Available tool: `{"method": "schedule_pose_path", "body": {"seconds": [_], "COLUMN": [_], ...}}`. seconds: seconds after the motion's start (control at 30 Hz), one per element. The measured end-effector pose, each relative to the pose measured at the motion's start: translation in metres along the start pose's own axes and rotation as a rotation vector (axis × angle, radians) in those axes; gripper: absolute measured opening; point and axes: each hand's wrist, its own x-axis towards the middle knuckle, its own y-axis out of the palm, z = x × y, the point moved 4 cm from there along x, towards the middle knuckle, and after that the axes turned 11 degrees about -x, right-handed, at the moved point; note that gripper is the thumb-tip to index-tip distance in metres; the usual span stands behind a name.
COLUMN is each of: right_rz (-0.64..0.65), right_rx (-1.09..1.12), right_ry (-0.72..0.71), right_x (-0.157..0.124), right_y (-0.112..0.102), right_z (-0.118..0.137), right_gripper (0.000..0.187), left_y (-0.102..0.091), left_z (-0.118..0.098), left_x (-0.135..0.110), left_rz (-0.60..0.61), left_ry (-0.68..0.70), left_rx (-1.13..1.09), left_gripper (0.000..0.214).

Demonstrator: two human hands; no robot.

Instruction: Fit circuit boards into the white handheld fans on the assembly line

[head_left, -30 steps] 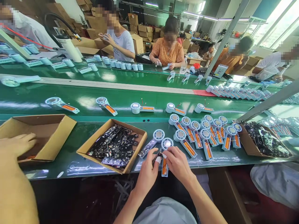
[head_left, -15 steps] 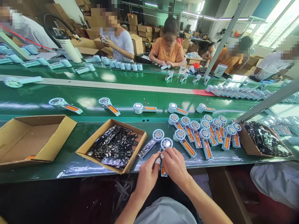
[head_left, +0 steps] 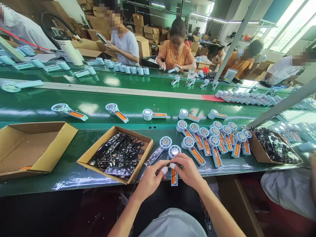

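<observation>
Green surface (head_left: 69, 158) across the middle of the frame, bearing, at lower centre, a pale-blue, round-headed unit (head_left: 174, 151) with an orange-lined handle. Over that handle, the left hand (head_left: 151, 177) and right hand (head_left: 190, 169) pinch a board (head_left: 163, 167) between their fingers; previously steep, it now lies flatter, suggesting adjustment in hand. It appears thin, dark, partly hidden.

We look through one head-worn camera, set behind and above the near edge of the green counter (head_left: 65, 161), facing forward and down across it, close to that edge and well apart from the people (head_left: 175, 52) beyond its far side
</observation>
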Motion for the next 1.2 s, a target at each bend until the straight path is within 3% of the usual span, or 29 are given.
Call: {"method": "schedule_pose_path", "body": {"seconds": [0.13,0.2,0.33,0.47,0.6,0.77,0.83,0.97,1.07,1.2], "right_rz": [-0.076,-0.023,0.142,0.143,0.096,-0.042,-0.058,-0.092,-0.131,-0.111], "right_rx": [0.026,-0.002,-0.013,0.134,0.152,0.21,0.33,0.395,0.184,-0.067], "right_ry": [0.159,0.216,0.111,0.021,-0.071,0.002,0.136,0.336,0.249,0.088], "right_x": [-0.016,-0.024,-0.029,-0.021,-0.015,-0.006,-0.003,0.0,0.0,-0.001], "right_y": [-0.016,-0.019,-0.012,-0.012,-0.014,0.0,0.011,0.023,0.017,0.009], "right_z": [-0.013,-0.019,-0.015,-0.013,-0.013,-0.012,-0.013,-0.012,-0.002,0.013], "right_gripper": [0.025,0.032,0.037,0.034,0.028,0.018,0.016,0.015,0.014,0.021], "left_y": [-0.005,-0.005,0.003,0.01,0.012,0.016,0.016,0.008,0.006,0.007], "left_z": [0.013,0.018,0.016,0.007,0.002,0.001,0.0,0.004,0.004,-0.002], "left_x": [-0.007,-0.011,-0.015,-0.012,-0.013,-0.018,-0.019,-0.018,-0.017,-0.017], "left_rz": [-0.177,-0.238,-0.259,-0.178,-0.086,-0.023,-0.043,-0.241,-0.281,-0.298], "left_ry": [-0.042,-0.023,0.101,0.143,0.074,0.014,0.052,0.025,-0.037,-0.009], "left_rx": [0.221,0.31,0.346,0.405,0.545,0.739,0.667,0.343,0.175,0.133], "left_gripper": [0.045,0.042,0.047,0.06,0.061,0.07,0.067,0.048,0.033,0.03]}}
